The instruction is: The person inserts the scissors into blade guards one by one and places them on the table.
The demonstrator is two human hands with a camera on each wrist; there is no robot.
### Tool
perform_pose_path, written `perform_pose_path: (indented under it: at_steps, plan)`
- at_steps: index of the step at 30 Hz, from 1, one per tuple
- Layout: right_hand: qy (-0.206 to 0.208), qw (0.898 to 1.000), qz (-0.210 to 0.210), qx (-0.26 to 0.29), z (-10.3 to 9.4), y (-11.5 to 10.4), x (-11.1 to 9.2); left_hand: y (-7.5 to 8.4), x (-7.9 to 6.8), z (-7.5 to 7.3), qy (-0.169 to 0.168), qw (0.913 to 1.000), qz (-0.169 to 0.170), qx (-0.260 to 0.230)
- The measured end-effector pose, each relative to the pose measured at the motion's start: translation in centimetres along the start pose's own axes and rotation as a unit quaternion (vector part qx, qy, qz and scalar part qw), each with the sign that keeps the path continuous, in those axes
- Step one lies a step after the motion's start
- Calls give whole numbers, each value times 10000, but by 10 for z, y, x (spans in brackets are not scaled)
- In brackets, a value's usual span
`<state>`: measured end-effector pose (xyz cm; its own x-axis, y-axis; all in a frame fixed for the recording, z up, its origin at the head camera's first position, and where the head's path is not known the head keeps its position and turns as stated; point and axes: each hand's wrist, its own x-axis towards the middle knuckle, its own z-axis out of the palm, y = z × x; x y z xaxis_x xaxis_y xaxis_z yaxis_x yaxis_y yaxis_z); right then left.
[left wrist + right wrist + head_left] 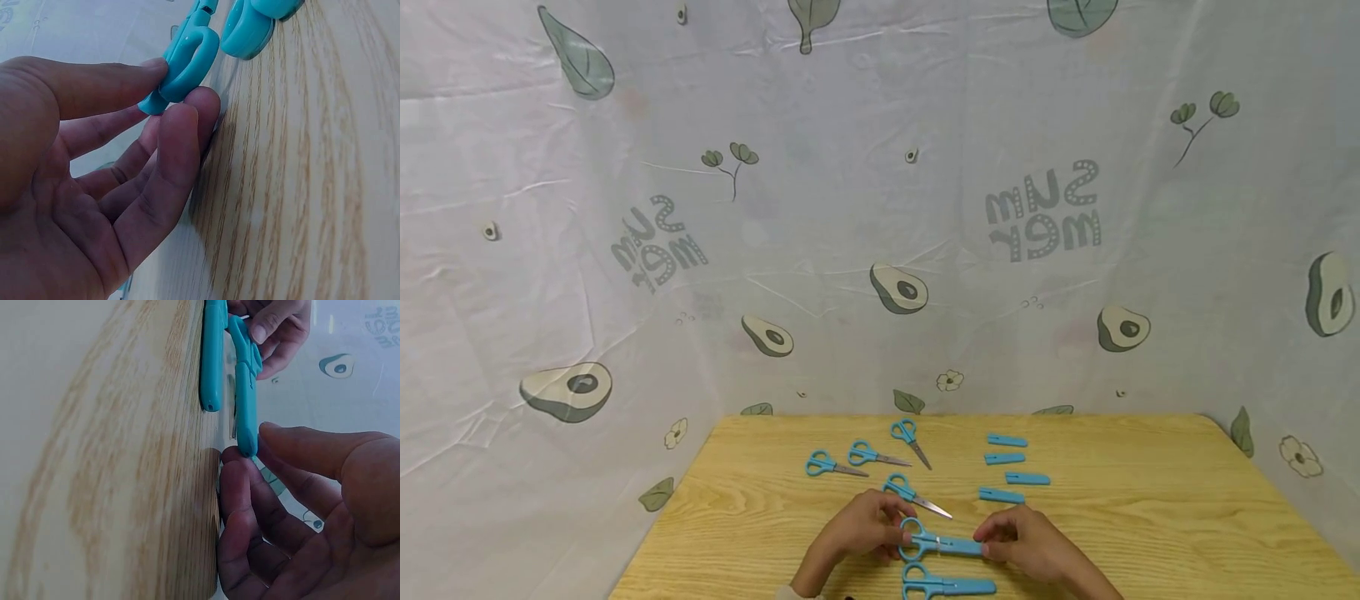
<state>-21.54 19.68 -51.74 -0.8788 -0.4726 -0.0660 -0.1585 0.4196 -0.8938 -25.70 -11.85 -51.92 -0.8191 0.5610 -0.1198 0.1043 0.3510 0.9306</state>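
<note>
Between my two hands, a pair of blue-handled scissors (928, 542) lies sideways, its blades inside a blue sheath (958, 547). My left hand (867, 527) pinches the finger loops (201, 65) between thumb and fingers. At the other end my right hand (1028, 546) pinches the sheath's tip (248, 447) with thumb and fingertips. Just in front of them, closer to me, lies another sheathed pair of scissors (958, 587). Beyond my left hand rests a bare pair of scissors (913, 496), metal blades pointing right.
Farther back on the wooden table (1120, 492) lie three more bare scissors, including one left pair (837, 468) and one far pair (913, 443). Several loose blue sheaths (1027, 479) form a column at right. A patterned curtain (820, 367) hangs around the table's back and sides.
</note>
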Motion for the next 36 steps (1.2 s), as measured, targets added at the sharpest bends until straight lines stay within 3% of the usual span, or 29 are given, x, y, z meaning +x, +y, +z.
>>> perform_pose_path:
  at_steps: [7,16,24,36]
  plan:
    - [-127,9999,-56,0,-1,-1,1,0,-4,-3,83,9997,23,218]
    - [-212,9996,-10,172,-4,-2,-3,0,-4,-10,27,9999,54,120]
    - [-60,10000,-42,-47,-12,-1,-13,-1,-5,-15,155,9999,-29,6]
    - [131,9992,319,212,-34,9,-29,-8,-13,-28,156,9998,28,121]
